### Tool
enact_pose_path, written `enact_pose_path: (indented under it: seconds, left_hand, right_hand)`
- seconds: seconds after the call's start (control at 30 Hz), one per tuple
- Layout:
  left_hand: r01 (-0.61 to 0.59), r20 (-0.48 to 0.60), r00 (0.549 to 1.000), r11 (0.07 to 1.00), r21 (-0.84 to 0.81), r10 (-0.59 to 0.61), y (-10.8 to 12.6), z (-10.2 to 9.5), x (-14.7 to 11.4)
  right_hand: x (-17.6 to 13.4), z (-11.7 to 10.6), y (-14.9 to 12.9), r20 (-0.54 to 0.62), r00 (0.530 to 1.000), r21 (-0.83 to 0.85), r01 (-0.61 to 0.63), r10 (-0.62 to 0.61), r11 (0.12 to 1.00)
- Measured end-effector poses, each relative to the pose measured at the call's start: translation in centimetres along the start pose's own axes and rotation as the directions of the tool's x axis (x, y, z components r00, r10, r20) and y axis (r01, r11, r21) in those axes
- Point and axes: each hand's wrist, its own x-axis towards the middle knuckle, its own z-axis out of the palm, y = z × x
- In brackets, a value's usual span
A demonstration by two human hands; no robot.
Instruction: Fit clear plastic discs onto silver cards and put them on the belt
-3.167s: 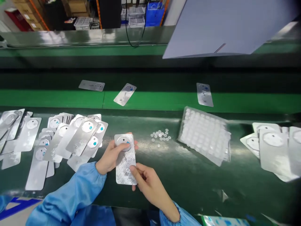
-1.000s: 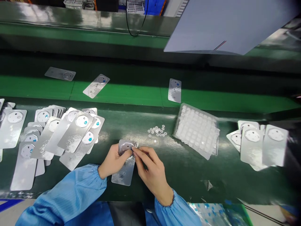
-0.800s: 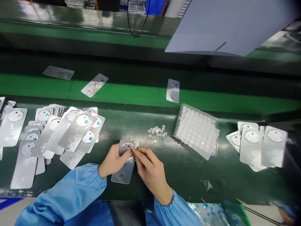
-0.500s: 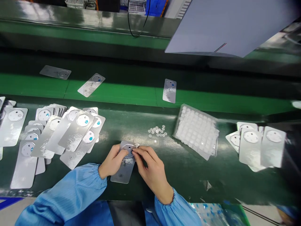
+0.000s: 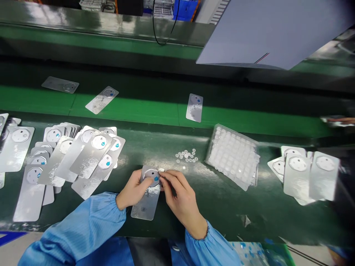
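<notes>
The left hand (image 5: 134, 190) grips one flat, shiny silver card (image 5: 146, 195) lying on the dark green table (image 5: 216, 199); the right hand (image 5: 179, 194) pinches at its round blister. Three similar cards (image 5: 194, 108) lie apart on the green belt (image 5: 138, 109), beside one clear bumpy tray (image 5: 233, 157).

Dark green glossy bench (image 5: 222, 207) in front of me, bright green conveyor belt (image 5: 144, 111) mid-frame, grey panel (image 5: 271, 29) upper right, blue crate (image 5: 184, 9) top centre, overhead glare.
</notes>
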Motion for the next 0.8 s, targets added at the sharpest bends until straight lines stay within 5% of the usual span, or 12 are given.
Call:
enact_pose_path:
  seconds: [0.17, 0.33, 0.5, 0.8]
  left_hand:
    - [-0.099, 0.06, 0.994, 0.993, 0.066, 0.095, 0.2, 0.3, 0.2]
    - [-0.176, 0.072, 0.983, 0.973, 0.152, 0.167, -0.4, 0.2, 0.4]
    - [-0.185, 0.086, 0.981, 0.968, 0.17, 0.173, -0.5, 0.2, 0.4]
    - [-0.142, 0.108, 0.986, 0.985, 0.097, 0.131, -0.2, 0.0, 0.1]
  right_hand:
    - [-0.6, -0.1, -0.2, -0.071, 0.996, -0.027, 0.05, -0.052, 0.998]
    - [-0.7, 0.1, -0.6, -0.024, 0.994, -0.13, 0.103, -0.107, 0.986]
    - [-1.2, 0.3, -0.2, 0.021, 0.991, -0.237, 0.13, -0.129, 0.963]
    - [-0.6, 0.2, -0.4, 0.03, 0.996, -0.159, 0.087, -0.084, 0.983]
